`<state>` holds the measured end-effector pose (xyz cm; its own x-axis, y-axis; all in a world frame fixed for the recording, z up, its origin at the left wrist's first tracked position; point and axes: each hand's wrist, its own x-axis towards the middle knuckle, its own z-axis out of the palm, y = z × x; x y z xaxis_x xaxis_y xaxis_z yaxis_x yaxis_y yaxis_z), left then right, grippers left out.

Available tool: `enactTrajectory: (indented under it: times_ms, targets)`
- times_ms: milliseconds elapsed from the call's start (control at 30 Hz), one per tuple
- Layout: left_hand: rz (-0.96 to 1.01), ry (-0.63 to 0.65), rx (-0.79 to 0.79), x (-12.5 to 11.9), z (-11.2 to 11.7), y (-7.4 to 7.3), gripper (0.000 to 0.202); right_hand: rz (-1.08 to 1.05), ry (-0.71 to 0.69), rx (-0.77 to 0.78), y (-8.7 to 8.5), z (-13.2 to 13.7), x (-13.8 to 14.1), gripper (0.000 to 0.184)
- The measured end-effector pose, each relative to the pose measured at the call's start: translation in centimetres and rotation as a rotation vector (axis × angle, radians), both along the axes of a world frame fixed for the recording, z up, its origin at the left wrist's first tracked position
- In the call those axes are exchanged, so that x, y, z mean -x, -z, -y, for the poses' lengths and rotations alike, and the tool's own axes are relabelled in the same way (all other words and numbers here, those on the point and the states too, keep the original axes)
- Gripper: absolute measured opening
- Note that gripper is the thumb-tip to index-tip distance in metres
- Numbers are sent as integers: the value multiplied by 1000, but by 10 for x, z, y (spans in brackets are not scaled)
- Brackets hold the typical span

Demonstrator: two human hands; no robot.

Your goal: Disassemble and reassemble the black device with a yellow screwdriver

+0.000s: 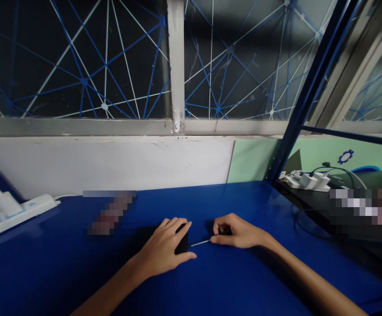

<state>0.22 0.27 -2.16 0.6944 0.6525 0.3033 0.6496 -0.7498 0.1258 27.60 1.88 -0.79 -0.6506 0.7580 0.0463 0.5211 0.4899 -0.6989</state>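
My left hand (pixel 164 248) holds a dark, flat-sided black object (pixel 182 244) against the blue tabletop, fingers over its top and thumb stretched along the near side. Most of that object is hidden beneath the hand, so I cannot tell its kind. A slim screwdriver (pixel 200 242) with a metal shaft is pinched between thumb and fingers of my right hand (pixel 237 231). Its shaft points left, and the tip reaches the right edge of the black object or lies very near it. The dark handle is mostly covered by my curled fingers.
On the left lies a white power strip (pixel 42 202) with a plugged-in charger (pixel 8 204). A blurred-out reddish item (pixel 112 214) rests behind my left hand. To the right, past a blue metal post (pixel 283 153), white plugs (pixel 314 181) and cables sit on a black surface.
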Motion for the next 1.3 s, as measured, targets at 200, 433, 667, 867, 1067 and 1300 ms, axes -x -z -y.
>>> enactTrajectory:
  times_ms: [200,433,667,867,1067,1300]
  targets:
    - [-45,-9,8,-1,1,-1,68,1,-59,-1,-6,0,-5,28]
    - [-35,-2,-44,-1,2,-2,67,-9,-34,-20,-7,-1,-6,32]
    - [-17,-15,-73,-2,-7,2,64,-17,8,28,2,-1,-1,29]
    - [-15,-24,-41,0,-8,0,65,-2,-22,11,-1,-2,-2,34]
    - [-3,30,-9,3,-3,-5,59,39,-29,-88,-1,-4,-5,30]
    - [26,81,45,1,-1,-10,42,23,-7,-34,4,1,-1,17]
